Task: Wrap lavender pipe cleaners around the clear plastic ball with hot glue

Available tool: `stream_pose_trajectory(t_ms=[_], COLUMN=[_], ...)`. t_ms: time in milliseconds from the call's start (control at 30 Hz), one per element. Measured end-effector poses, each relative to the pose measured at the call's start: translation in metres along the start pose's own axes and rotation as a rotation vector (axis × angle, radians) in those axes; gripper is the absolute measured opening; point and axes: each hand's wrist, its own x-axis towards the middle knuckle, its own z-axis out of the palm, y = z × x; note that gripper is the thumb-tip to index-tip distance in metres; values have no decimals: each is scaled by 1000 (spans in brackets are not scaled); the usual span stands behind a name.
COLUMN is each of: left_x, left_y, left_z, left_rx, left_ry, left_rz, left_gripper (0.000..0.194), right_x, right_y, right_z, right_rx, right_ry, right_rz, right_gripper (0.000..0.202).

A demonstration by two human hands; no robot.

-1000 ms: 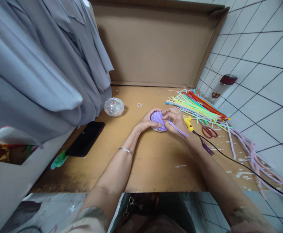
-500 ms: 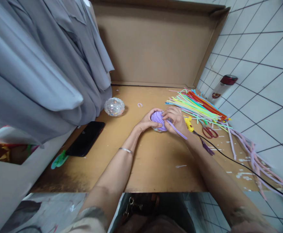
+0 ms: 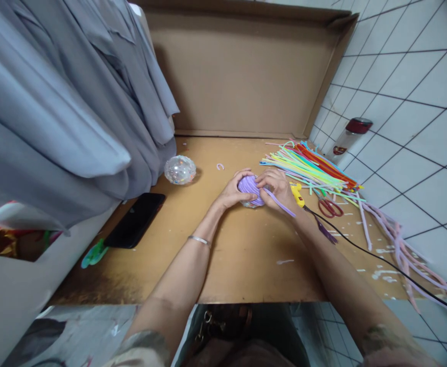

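A ball [image 3: 248, 187] wound with purple pipe cleaner sits between my hands above the table, its clear underside showing below the windings. My left hand [image 3: 233, 192] is curled around its left side, thumb across the front. The fingers of my right hand [image 3: 276, 186] pinch the purple pipe cleaner [image 3: 282, 205] at the ball's right side. Its loose end trails down to the right, over my wrist. Just right of that hand lies a yellow glue gun [image 3: 297, 194], partly hidden by it.
Colourful pipe cleaners [image 3: 307, 165] are heaped at the back right, near red-handled scissors [image 3: 329, 208] and a black cord [image 3: 353, 244]. A clear ball [image 3: 180, 169] and a black phone [image 3: 135, 220] lie left. Grey cloth [image 3: 74, 102] hangs there; a cardboard panel [image 3: 239, 71] stands behind.
Hands and ball stay almost in place, with only slight finger movement at the pipe cleaner. The whole view has shifted very slightly.
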Motion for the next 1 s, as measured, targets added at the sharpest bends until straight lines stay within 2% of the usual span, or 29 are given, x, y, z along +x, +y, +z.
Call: stream_pose_trajectory(t_ms=[200,467,767,1000], left_x=[-3,-8,-11,-11], left_y=[6,14,20,17], left_z=[5,13,17,16], left_rx=[143,119,155,144], left_ry=[61,96,91,100], left_rz=[71,73,95,101], left_gripper=[66,71,59,68], right_x=[0,0,0,-1], right_y=[3,4,6,1], right_z=[-1,-3,-3,-3], right_rx=[6,22,12,-8], right_ry=[-2,2,-12,-54], right_rz=[16,16,55,121], right_gripper=[12,11,9,10])
